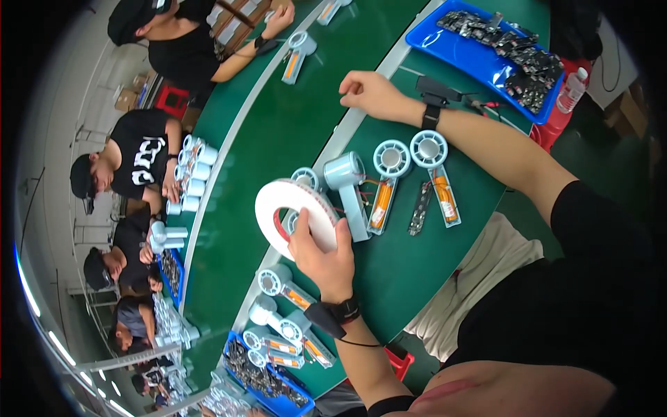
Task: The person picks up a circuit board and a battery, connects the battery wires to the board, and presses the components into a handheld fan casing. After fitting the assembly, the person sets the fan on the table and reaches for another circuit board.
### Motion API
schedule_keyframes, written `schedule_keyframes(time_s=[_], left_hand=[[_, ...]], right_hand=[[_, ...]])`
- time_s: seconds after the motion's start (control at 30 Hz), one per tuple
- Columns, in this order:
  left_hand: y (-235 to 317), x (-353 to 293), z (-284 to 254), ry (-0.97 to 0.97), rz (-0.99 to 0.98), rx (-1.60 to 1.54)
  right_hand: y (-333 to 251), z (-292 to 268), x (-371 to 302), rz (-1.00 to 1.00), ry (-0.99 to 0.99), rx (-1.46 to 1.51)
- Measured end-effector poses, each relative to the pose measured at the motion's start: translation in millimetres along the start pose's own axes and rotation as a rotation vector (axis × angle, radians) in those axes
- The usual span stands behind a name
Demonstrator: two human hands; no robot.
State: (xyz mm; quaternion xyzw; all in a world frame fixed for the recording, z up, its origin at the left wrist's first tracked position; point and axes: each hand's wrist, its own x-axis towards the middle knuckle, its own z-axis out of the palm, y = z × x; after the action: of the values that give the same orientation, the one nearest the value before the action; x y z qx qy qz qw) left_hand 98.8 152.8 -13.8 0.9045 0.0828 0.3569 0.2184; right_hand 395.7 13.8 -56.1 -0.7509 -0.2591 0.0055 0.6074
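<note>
My left hand grips a white roll of tape, its thumb and fingers closed over the ring. My right hand hovers near the table edge strip, fingers curled together; whether anything sits between them is hidden. Between my arms lie light blue handheld fans with opened handles: one with an orange battery, another beside it, and one with its handle turned down. A narrow dark circuit board rests between two of them. Part of a fan head shows behind the tape roll.
A blue tray of circuit boards stands at the upper right, near a plastic bottle. More opened fans and another blue tray are at the bottom. Across the green table, several people work beside rows of fan parts.
</note>
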Motion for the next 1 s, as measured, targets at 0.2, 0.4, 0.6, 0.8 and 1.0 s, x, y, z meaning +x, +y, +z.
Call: schedule_keyframes(time_s=[0.2,0.4,0.6,0.8,1.0], left_hand=[[2.5,3.5,1.6,-0.003,-0.024,0.02],[1.0,3.9,0.3,-0.006,-0.002,0.03],[-4.0,6.9,3.0,0.069,-0.095,-0.068],[-4.1,5.5,2.6,0.085,-0.043,-0.067],[-4.8,8.3,-2.3,0.098,0.062,-0.016]], right_hand=[[-5.4,-5.3,-3.1,0.002,-0.018,-0.031],[-6.9,-1.8,-6.2,-0.021,0.043,-0.043],[3.3,-0.4,3.4,0.026,0.032,0.033],[-16.3,15.8,67.8,0.324,-0.049,0.281],[-40.6,78.1,146.9,0.241,-0.15,0.035]])
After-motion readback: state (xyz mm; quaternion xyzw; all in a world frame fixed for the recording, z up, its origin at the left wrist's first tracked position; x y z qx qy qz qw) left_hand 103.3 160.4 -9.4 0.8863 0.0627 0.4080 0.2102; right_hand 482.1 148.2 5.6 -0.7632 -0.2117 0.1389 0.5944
